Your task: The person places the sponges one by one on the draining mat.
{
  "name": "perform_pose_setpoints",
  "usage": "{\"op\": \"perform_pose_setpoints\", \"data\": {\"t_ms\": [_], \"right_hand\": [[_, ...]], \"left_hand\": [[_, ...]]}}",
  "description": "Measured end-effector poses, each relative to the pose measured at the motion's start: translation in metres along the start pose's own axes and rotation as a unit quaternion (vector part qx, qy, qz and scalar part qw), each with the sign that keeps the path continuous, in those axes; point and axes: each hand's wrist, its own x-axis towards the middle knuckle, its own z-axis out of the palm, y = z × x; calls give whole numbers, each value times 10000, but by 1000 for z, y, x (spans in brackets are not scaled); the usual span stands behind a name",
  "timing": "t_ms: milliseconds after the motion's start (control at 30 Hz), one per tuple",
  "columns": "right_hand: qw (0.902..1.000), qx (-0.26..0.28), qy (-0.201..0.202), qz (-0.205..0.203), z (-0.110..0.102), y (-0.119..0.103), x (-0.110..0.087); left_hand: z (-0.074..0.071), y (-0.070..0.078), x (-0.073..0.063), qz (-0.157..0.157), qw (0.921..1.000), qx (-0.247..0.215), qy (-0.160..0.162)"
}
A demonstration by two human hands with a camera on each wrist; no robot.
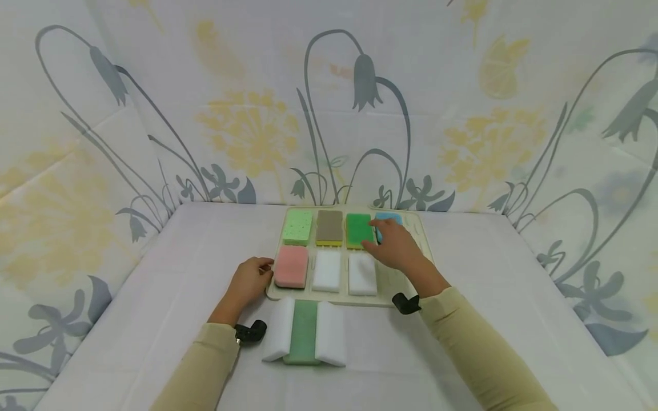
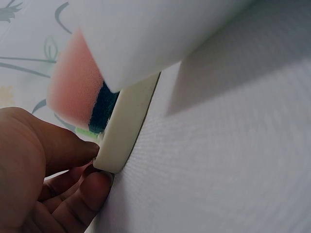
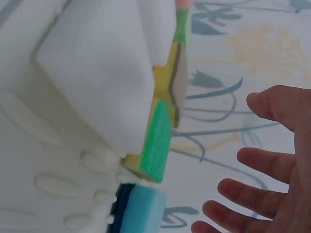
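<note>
A cream tray (image 1: 394, 281) holds sponges in two rows of compartments. My left hand (image 1: 249, 281) pinches the tray's near left corner, thumb above and fingers beneath, as the left wrist view shows. Beside it lies a pink sponge (image 1: 291, 266) with a dark scouring layer (image 2: 103, 108) underneath. My right hand (image 1: 397, 246) hovers at the tray's right side, fingers spread and holding nothing. It partly hides a blue sponge (image 1: 389, 217). To its left sits a green-and-yellow sponge (image 3: 156, 145). A grey-brown sponge (image 1: 329, 226) and a light green sponge (image 1: 297, 227) fill the far left compartments.
Two white sponges, one at the middle (image 1: 327, 270) and one to its right (image 1: 362, 274), occupy the near row. In front of the tray, two more white blocks (image 1: 330, 334) lean against a green block (image 1: 302, 334). Behind the table hangs a flowered cloth (image 1: 247, 125).
</note>
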Motion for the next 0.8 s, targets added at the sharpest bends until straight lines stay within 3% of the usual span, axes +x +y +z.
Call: {"op": "perform_pose_setpoints", "data": {"t_ms": [800], "right_hand": [[9958,807,-180,-384,13,-59,-65]], "left_hand": [[1,0,0,15,10000,50,-55]]}}
